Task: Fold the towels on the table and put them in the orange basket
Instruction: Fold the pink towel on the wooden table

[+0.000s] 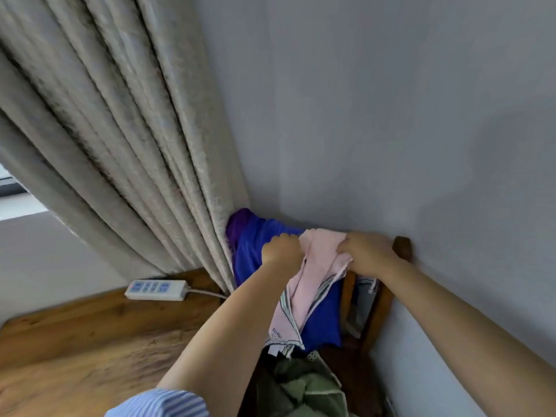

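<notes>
While both arms reach toward the lower centre of the frame, the left hand (279, 249) and right hand (368, 255) clench a pink towel (313, 278) by its top edge, fingers closed, over a blue cloth (255, 251) draped on a wooden chair (401, 248).

Soft pink cloth towel (319, 266)
</notes>
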`<state>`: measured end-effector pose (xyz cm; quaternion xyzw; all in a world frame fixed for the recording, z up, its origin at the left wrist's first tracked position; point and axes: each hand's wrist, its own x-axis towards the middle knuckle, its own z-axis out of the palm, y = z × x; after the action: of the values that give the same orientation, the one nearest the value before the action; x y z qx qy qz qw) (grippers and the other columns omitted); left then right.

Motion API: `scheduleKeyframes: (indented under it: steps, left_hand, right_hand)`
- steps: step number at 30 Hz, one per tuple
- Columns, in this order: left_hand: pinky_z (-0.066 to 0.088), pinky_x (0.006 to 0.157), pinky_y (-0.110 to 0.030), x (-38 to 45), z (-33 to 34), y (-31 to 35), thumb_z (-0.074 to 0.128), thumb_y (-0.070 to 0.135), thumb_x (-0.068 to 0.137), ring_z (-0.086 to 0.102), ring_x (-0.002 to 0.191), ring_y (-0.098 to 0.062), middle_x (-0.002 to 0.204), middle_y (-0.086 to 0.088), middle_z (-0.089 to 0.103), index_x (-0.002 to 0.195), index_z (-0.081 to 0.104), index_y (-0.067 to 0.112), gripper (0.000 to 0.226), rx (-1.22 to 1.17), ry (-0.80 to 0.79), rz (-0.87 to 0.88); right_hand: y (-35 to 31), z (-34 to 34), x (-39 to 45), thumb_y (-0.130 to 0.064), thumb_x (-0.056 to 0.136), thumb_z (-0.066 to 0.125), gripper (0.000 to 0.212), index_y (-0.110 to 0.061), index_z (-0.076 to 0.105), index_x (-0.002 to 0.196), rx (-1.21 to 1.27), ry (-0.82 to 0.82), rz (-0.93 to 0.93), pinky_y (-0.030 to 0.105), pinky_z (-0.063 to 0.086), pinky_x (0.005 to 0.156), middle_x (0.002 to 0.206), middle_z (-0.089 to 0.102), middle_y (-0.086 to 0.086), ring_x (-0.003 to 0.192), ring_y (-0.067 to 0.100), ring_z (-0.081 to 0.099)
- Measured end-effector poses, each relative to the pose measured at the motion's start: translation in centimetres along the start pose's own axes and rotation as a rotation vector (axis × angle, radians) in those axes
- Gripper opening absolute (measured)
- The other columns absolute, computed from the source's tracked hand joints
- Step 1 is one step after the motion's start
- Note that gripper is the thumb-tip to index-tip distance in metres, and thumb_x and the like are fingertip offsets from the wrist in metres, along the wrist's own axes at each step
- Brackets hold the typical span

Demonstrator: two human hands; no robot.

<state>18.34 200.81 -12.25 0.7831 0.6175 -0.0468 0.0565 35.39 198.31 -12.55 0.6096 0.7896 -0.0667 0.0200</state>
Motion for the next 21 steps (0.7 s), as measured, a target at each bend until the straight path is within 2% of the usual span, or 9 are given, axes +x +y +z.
scheduleKeyframes:
  steps: [5, 10, 11, 13, 15, 17, 19, 20, 21]
  left_hand:
    - [0.036, 0.066, -0.032, 1.6, 1.3, -0.3, 0.039, 0.018, 0.096, 0.054, 0.105, -0.028, 0.118, -0.011, 0.055, 0.115, 0.051, 0.006, 0.025, -0.08, 0.099, -0.003]
    - [0.036, 0.06, -0.031, 1.6, 1.3, -0.3, 0.039, 0.014, 0.095, 0.059, 0.09, -0.027, 0.099, -0.009, 0.061, 0.098, 0.056, 0.006, 0.02, -0.157, 0.152, 0.015]
    - [0.036, 0.059, -0.031, 1.5, 1.2, -0.2, 0.039, 0.012, 0.094, 0.059, 0.088, -0.027, 0.093, -0.008, 0.061, 0.094, 0.057, 0.006, 0.019, -0.175, 0.151, 0.008]
    - [0.03, 0.051, -0.026, 1.4, 1.2, -0.2, 0.039, 0.01, 0.093, 0.055, 0.078, -0.025, 0.072, 0.0, 0.052, 0.076, 0.054, 0.009, 0.022, -0.233, 0.14, -0.013]
    - [0.022, 0.044, -0.025, 1.1, 0.9, -0.3, 0.04, 0.007, 0.091, 0.046, 0.069, -0.02, 0.059, 0.005, 0.037, 0.058, 0.038, 0.015, 0.034, -0.298, 0.13, -0.037]
    - [0.019, 0.043, -0.025, 0.7, 0.3, -0.3, 0.041, 0.005, 0.09, 0.042, 0.065, -0.017, 0.057, 0.005, 0.033, 0.053, 0.029, 0.019, 0.041, -0.344, 0.122, -0.042]
    - [0.019, 0.043, -0.025, 0.2, -0.4, -0.4, 0.042, 0.003, 0.088, 0.039, 0.059, -0.017, 0.054, 0.004, 0.033, 0.052, 0.028, 0.018, 0.041, -0.386, 0.116, -0.04]
    - [0.018, 0.042, -0.025, -0.2, -0.8, -0.4, 0.043, 0.003, 0.087, 0.038, 0.057, -0.017, 0.053, 0.003, 0.033, 0.052, 0.027, 0.017, 0.041, -0.409, 0.118, -0.042]
    - [0.018, 0.042, -0.025, -0.5, -0.9, -0.5, 0.044, 0.004, 0.087, 0.037, 0.056, -0.016, 0.053, 0.003, 0.034, 0.052, 0.028, 0.017, 0.04, -0.429, 0.115, -0.05]
  right_hand:
    - [1.2, 1.3, 0.3, -0.018, 0.09, 0.049, 0.034, -0.021, 0.054, 0.123, -0.03, 0.118, -0.121, 0.021, 0.026, 0.071, 0.12, 0.054, 0.002, 0.111, 0.017, 0.047]
    - [1.6, 2.4, -0.3, -0.01, 0.089, 0.049, 0.037, -0.015, 0.052, 0.125, -0.07, 0.174, -0.177, 0.027, 0.04, 0.085, 0.123, 0.052, 0.006, 0.11, 0.019, 0.047]
    - [1.2, 2.3, -0.5, -0.006, 0.087, 0.053, 0.031, -0.011, 0.059, 0.117, -0.091, 0.224, -0.178, 0.027, 0.044, 0.081, 0.117, 0.058, 0.01, 0.103, 0.02, 0.053]
    - [0.7, 2.2, -0.8, 0.001, 0.064, 0.077, 0.02, -0.006, 0.073, 0.083, -0.058, 0.349, -0.223, 0.021, 0.051, 0.057, 0.083, 0.07, 0.012, 0.071, 0.022, 0.065]
    - [0.8, 1.5, -1.3, 0.005, 0.043, 0.087, 0.024, -0.008, 0.07, 0.054, 0.008, 0.424, -0.25, 0.014, 0.046, 0.039, 0.055, 0.067, 0.006, 0.045, 0.016, 0.061]
    - [0.8, 0.4, -1.5, 0.007, 0.043, 0.084, 0.026, -0.008, 0.064, 0.044, 0.058, 0.448, -0.232, 0.011, 0.036, 0.034, 0.046, 0.061, 0.003, 0.038, 0.013, 0.057]
    - [0.7, -0.5, -1.5, 0.005, 0.065, 0.074, 0.011, -0.002, 0.067, 0.059, 0.058, 0.414, -0.153, 0.014, 0.035, 0.044, 0.061, 0.066, 0.01, 0.053, 0.016, 0.062]
    - [0.9, -0.6, -1.5, -0.002, 0.08, 0.062, 0.008, -0.002, 0.069, 0.076, 0.035, 0.385, -0.115, 0.017, 0.035, 0.054, 0.081, 0.068, 0.013, 0.072, 0.017, 0.064]
    - [1.1, 0.3, -1.4, -0.01, 0.089, 0.051, 0.018, -0.005, 0.067, 0.094, 0.035, 0.353, -0.095, 0.018, 0.033, 0.065, 0.1, 0.065, 0.012, 0.09, 0.017, 0.06]
